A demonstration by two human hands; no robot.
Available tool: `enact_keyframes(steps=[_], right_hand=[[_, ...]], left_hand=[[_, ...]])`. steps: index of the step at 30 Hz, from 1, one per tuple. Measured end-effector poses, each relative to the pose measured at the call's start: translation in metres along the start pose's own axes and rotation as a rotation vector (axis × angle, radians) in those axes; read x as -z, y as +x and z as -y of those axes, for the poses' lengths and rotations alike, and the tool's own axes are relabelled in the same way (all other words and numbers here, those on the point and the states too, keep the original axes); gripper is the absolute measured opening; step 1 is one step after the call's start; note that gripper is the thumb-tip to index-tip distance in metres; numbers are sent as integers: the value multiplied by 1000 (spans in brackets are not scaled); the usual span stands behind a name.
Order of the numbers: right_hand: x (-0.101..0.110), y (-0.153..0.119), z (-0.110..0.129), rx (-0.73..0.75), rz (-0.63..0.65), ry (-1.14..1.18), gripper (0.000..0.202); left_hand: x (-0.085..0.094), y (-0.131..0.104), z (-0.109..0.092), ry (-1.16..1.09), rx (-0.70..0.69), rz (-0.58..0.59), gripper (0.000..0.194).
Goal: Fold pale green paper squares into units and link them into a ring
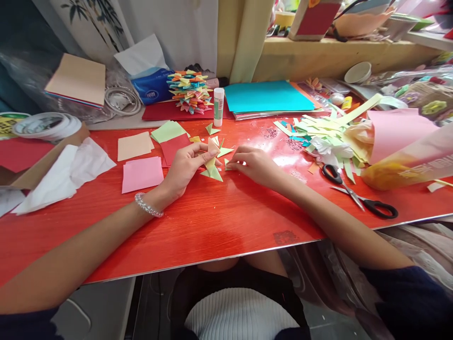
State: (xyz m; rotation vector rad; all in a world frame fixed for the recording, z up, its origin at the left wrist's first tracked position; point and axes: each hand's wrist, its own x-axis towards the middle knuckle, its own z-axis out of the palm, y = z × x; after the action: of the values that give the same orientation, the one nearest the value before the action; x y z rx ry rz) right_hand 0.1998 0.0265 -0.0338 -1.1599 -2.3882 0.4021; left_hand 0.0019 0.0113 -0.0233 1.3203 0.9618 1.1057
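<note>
My left hand [186, 170] pinches a folded paper piece [211, 165] in pale orange and light green, near the middle of the red table [212, 226]. To its right, my right hand [251, 165] has its fingertips together on a small light green piece [227, 164] at the tabletop. A folded green piece [211, 129] lies just beyond the hands, in front of an upright glue stick [218, 106]. Left of my left hand are square papers: green [170, 132], red [173, 147], peach [134, 146] and pink [142, 174].
Black-handled scissors [348, 189] lie open at the right, near a heap of green paper strips [325, 134]. Behind stand a multicoloured paper model [190, 92], blue sheets [269, 97] and a tissue pack [152, 86]. A cardboard box [46, 158] sits at the left.
</note>
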Motion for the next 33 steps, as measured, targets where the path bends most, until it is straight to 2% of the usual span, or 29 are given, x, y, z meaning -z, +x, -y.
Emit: enact_keyframes(steps=[3,4,7,11,13,17,20,23,28,33], right_hand=[[3,0,4,-74,29,-68,14],[4,-1,5,-111,43,-61,17],[3,-2,8,-206,88,8,29],[3,-2,5,-280,112,105,21],[4,-2,4,-290,78,161,23],[4,-2,8,-242,-84,258,20],[5,-3,13,-138,-154,304,16],[7,-5,16,-58,-191,346,3],[9,-7,18,-144,-255,672,16],[7,-5,20,-223,-262,941,14]], left_hand=[[0,0,0,8,-1,4,21],[0,0,0,10,-2,5,22],[0,0,0,21,-3,7,23],[0,0,0,23,2,23,26],[0,0,0,17,7,29,26],[0,0,0,11,3,24,22],[0,0,1,8,16,31,21],[0,0,1,3,21,45,21],[0,-1,-1,19,42,58,22],[0,-1,0,18,42,56,22]])
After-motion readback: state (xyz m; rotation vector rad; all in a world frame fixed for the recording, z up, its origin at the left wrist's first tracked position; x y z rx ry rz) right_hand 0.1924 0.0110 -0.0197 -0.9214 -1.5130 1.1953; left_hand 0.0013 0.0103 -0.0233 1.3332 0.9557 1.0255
